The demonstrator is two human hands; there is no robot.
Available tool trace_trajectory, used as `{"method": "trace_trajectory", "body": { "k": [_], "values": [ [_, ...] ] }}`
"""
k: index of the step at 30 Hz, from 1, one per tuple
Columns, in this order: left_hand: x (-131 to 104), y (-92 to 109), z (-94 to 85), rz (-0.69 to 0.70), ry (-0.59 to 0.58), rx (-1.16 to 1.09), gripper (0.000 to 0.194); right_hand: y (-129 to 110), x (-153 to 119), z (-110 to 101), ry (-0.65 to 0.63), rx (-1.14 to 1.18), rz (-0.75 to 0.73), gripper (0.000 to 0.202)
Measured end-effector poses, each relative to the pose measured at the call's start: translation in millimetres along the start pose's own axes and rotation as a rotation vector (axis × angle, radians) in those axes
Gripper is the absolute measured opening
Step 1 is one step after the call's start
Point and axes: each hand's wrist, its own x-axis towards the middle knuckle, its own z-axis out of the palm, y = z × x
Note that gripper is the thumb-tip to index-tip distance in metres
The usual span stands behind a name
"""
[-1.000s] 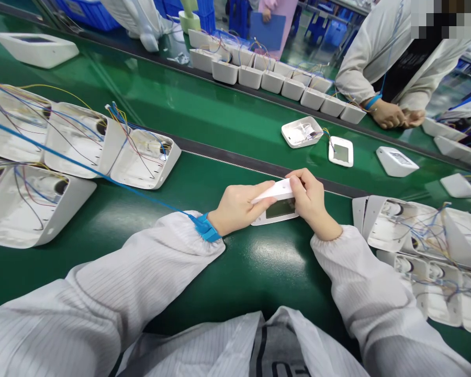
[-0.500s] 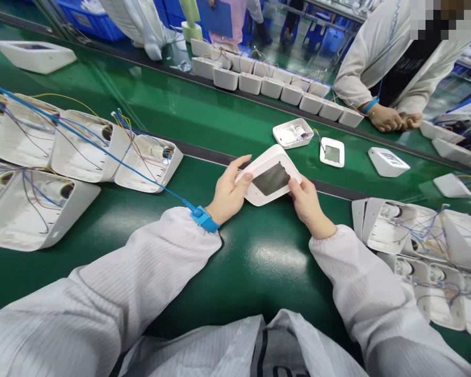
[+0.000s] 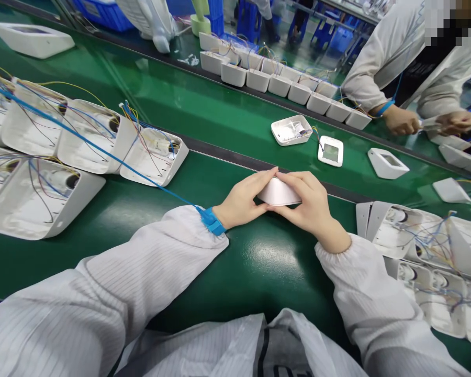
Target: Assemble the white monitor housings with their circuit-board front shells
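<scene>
Between my two hands is a white plastic device (image 3: 278, 192), tilted so that its screen face is out of sight. My left hand (image 3: 248, 200) grips its left side, thumb below and fingers on top. On the right side my right hand (image 3: 308, 201) holds it the same way, and the fingertips of both hands meet near its top. A blue wrist strap (image 3: 212, 221) with a cord circles my left wrist. Beyond my hands, an open white housing (image 3: 291, 130) is wired to a front cover with a screen window (image 3: 331, 151).
Open white housings with loose wires (image 3: 153, 157) stand at left, and more wired housings (image 3: 396, 230) at right. A closed device (image 3: 388, 163) lies on the green belt (image 3: 220, 118). Across it stand rows of housings (image 3: 259, 80); a co-worker's hands (image 3: 402, 119) are at upper right.
The device has been turned in my hands, so its screen no longer shows. Both hands have shifted their grip around its sides. The co-worker's hands have moved apart.
</scene>
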Motion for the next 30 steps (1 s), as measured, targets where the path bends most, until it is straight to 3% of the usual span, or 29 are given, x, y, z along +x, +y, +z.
{"method": "trace_trajectory", "body": {
  "k": [9,16,23,26,30],
  "values": [
    [-1,5,0.8,-0.021,0.044,-0.012,0.058,-4,-4,0,0.072,0.017,0.008,0.048],
    [0,6,-0.4,-0.035,0.036,-0.024,0.054,-5,-5,1,0.023,-0.013,0.057,0.05],
    [4,-12,-8.3,-0.198,0.015,-0.084,0.056,6,0,-6,-0.1,-0.058,0.075,0.054],
    [5,-15,-9.6,-0.275,0.058,-0.139,0.07,14,0,-5,-0.122,-0.042,0.08,0.046],
    [6,-8,-7.7,-0.318,0.117,-0.096,0.071,13,-3,4,-0.058,-0.019,0.07,0.043]
  ]
}}
